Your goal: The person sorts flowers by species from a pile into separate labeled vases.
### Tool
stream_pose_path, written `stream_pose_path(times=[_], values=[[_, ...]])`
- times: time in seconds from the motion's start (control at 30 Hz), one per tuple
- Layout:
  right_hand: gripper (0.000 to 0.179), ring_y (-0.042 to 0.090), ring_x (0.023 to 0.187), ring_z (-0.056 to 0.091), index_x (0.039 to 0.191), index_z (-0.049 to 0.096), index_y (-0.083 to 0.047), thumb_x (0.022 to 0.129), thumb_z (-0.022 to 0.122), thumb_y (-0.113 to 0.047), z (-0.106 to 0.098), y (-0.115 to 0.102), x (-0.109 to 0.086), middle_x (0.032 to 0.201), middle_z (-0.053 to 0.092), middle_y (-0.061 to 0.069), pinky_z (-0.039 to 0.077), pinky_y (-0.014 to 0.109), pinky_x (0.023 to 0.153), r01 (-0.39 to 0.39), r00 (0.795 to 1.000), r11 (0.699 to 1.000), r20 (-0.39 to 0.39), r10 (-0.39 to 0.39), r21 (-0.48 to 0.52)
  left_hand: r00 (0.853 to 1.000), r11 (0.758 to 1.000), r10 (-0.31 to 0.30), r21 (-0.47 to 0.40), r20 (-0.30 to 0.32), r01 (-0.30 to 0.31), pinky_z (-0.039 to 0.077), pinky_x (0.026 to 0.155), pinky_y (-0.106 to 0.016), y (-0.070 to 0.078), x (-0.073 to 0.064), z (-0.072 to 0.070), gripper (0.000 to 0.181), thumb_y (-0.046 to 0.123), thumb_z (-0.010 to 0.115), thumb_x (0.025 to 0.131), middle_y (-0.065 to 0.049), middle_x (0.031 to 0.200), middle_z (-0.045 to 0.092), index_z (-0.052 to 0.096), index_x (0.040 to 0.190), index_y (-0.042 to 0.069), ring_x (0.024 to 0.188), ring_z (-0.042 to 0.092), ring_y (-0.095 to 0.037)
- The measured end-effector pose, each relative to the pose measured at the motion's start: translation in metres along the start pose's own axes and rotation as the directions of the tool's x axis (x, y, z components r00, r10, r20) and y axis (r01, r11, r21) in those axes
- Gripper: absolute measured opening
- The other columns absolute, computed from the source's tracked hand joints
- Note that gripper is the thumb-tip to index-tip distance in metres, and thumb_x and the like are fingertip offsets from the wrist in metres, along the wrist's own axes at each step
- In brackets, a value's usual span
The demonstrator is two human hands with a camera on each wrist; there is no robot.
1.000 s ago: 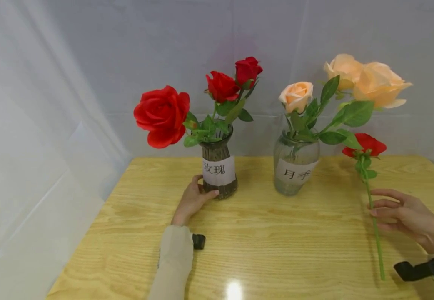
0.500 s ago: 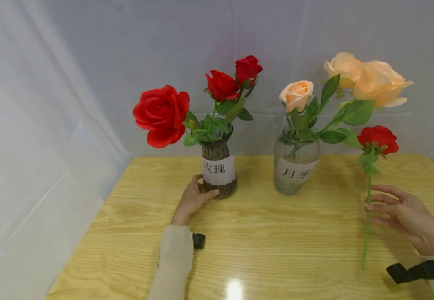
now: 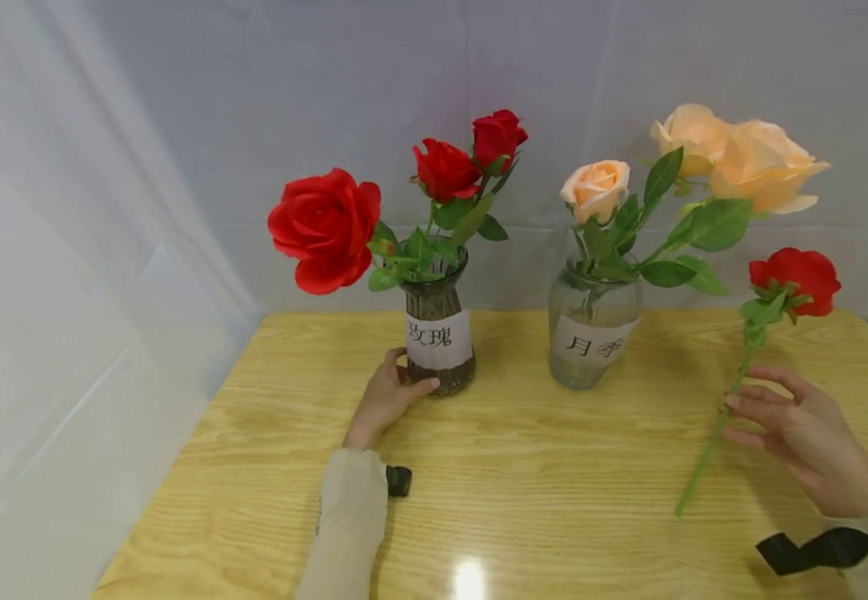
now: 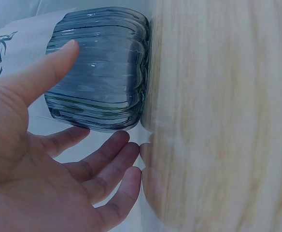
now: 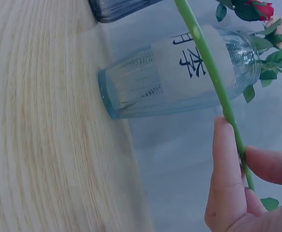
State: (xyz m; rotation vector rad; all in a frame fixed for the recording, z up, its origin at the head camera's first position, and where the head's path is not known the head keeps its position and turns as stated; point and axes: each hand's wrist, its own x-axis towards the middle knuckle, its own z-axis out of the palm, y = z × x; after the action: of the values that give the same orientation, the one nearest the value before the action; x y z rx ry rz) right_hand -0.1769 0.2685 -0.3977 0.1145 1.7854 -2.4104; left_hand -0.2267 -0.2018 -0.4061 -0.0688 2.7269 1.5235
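Note:
In the head view my right hand pinches the green stem of a red rose between thumb and fingers. The rose leans with its bloom up to the right; its stem's lower end points down left above the table. My left hand holds the lower part of a dark ribbed glass vase; the left wrist view has the thumb across its side and the fingers at the other side. Several red roses stand in that vase, which bears a white label.
Right of the dark vase stands a clear glass vase with a white label and several peach roses. A pale cloth hangs behind the wooden table. Black straps sit at both wrists.
The held rose has risen and tilted: its bloom has swung up and right, its stem's lower end left. My right hand has shifted slightly left. My left hand and both vases stay put.

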Motion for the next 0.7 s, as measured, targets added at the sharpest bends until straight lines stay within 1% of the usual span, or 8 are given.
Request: stream_pose_path(times=[0.17,0.3,0.4,0.5,0.63,0.7], values=[[0.04,0.011,0.085,0.064,0.124,0.038,-0.019,0.099,0.059,0.005,0.01,0.001,-0.003,0.096,0.058,-0.002,0.061,0.034,0.072,0.035,0.997,0.997,-0.074,-0.029,0.072,1.0,1.0,-0.004,0.008,-0.001,0.004,0.045,0.093,-0.051,0.0,0.0,0.0,0.078,0.021,0.075,0.092,-0.028,0.122,0.057,0.033,0.151,-0.007,0.108,0.054,-0.037],[0.039,0.012,0.084,0.065,0.121,0.036,-0.017,0.099,0.058,0.007,0.017,0.002,-0.004,0.091,0.059,0.0,0.061,0.034,0.07,0.106,0.99,0.983,-0.111,-0.089,0.153,1.0,1.0,-0.007,0.009,0.001,0.007,0.045,0.093,-0.051,0.0,0.0,0.0,0.078,0.021,0.075,0.092,-0.028,0.123,0.057,0.033,0.151,-0.007,0.109,0.054,-0.037],[0.035,0.015,0.083,0.066,0.116,0.04,-0.013,0.098,0.055,0.012,0.02,0.003,-0.003,0.086,0.061,0.003,0.061,0.036,0.068,0.172,0.983,0.956,-0.11,-0.149,0.236,1.0,1.0,-0.007,0.01,0.003,0.007,0.046,0.093,-0.051,0.0,0.001,0.0,0.078,0.022,0.075,0.092,-0.028,0.123,0.057,0.033,0.151,-0.007,0.109,0.055,-0.037],[0.035,0.017,0.082,0.067,0.113,0.041,-0.012,0.096,0.054,0.016,0.022,0.005,-0.003,0.085,0.063,0.005,0.061,0.038,0.068,0.212,0.976,0.933,-0.107,-0.189,0.292,1.0,1.0,-0.004,0.01,0.003,0.004,0.046,0.092,-0.05,-0.001,0.001,0.0,0.078,0.022,0.075,0.092,-0.028,0.123,0.057,0.033,0.151,-0.007,0.108,0.055,-0.037],[0.037,0.019,0.081,0.068,0.113,0.04,-0.011,0.095,0.052,0.019,0.025,0.005,-0.003,0.086,0.064,0.007,0.061,0.04,0.069,0.238,0.971,0.907,-0.101,-0.216,0.346,1.0,1.0,-0.006,0.011,0.002,0.006,0.046,0.091,-0.05,-0.001,0.001,0.0,0.078,0.022,0.075,0.092,-0.027,0.122,0.058,0.033,0.151,-0.006,0.107,0.055,-0.036],[0.033,0.02,0.08,0.069,0.109,0.044,-0.009,0.095,0.051,0.02,0.027,0.006,-0.003,0.086,0.065,0.008,0.061,0.042,0.07,0.247,0.969,0.896,-0.086,-0.232,0.369,1.0,1.0,-0.009,0.011,0.0,0.009,0.046,0.091,-0.05,0.0,0.001,0.0,0.078,0.022,0.075,0.092,-0.027,0.122,0.058,0.033,0.151,-0.006,0.107,0.055,-0.036]])
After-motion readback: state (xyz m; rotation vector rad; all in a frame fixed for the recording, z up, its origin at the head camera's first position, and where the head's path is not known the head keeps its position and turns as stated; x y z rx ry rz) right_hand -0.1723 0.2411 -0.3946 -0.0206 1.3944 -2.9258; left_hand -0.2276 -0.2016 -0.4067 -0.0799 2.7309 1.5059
